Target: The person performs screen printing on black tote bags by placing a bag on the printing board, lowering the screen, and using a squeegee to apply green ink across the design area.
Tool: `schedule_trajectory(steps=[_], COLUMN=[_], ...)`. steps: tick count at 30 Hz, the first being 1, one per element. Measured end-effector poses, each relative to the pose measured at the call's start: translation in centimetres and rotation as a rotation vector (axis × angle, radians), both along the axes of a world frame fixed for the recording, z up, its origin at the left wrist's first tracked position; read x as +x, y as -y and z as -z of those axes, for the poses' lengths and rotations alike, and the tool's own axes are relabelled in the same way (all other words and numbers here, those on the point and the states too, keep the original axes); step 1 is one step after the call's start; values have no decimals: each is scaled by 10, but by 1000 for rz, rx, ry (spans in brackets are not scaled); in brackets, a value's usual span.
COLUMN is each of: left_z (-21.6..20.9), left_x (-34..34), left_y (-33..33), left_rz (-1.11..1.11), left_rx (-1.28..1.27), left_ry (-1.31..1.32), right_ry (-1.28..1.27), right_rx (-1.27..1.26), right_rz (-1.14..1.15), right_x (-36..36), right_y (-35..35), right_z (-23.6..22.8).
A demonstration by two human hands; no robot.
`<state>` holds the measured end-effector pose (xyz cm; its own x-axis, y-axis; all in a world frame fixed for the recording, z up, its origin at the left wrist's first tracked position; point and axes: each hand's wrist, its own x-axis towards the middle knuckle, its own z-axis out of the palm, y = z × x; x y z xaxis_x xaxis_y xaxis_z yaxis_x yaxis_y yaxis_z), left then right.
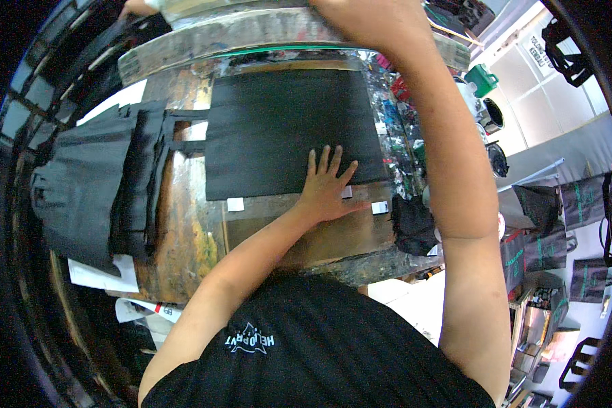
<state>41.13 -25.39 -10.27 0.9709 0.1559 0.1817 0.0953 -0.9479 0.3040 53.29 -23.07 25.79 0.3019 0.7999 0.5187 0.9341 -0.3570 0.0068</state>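
Note:
A black fabric bag (279, 115) lies flat on the work table, its two strap handles toward the left. My left hand (328, 187) rests on the bag's near edge, fingers spread and holding nothing. Small white squares sit along that edge, one of them partly under the hand. Beyond the bag, a worn, paint-stained wooden frame (285, 30) is raised, with a green strip along its lower side. Reaching up to the frame's right part is my right hand (367, 20); its fingers are cut off by the picture's top, so their grip is hidden.
Several black bags (88, 177) are stacked at the left. Another person's hand (139, 8) is at the far left end of the frame. Right of the bag lie a dark rag (413, 224) and paint containers, including a green one (483, 80). More bags hang at the far right.

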Motion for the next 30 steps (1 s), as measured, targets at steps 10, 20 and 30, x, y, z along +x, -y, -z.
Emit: schedule_trajectory(steps=[10, 20, 30], left_z=[-13, -146, -28], left_x=[-24, -143, -213], left_y=[7, -146, -98], left_rz=[-1, -364, -639], left_rx=[35, -1140, -612], left_ry=[-95, 925, 517], right_ry=[-12, 204, -118], right_rx=[142, 207, -182], right_rz=[-11, -70, -155], right_x=[-2, -22, -31], right_y=[1, 33, 74], right_z=[8, 85, 219])
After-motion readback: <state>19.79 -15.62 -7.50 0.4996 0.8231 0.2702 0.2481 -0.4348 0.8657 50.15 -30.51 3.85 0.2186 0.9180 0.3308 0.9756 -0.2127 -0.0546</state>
